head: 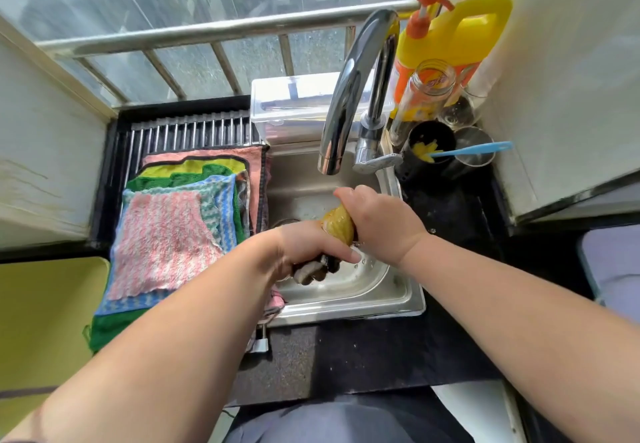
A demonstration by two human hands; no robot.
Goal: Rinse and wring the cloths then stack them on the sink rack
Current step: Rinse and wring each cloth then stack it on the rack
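We have the cloth [338, 223] twisted into a tight roll over the sink [349, 304], below the tap [349, 96], clear of the basin floor. Its long axis runs from the dark near end, low and toward us, up and away to the yellow far end. Our left hand [304, 245] is curled round the dark end and our right hand [381, 224] is clamped round the yellow end, the two almost touching. We judge this to be the wringing step. Next we would shake the roll open, fold it flat and carry it left to the stack [162, 235] on the rack [194, 131], laying it square on top.
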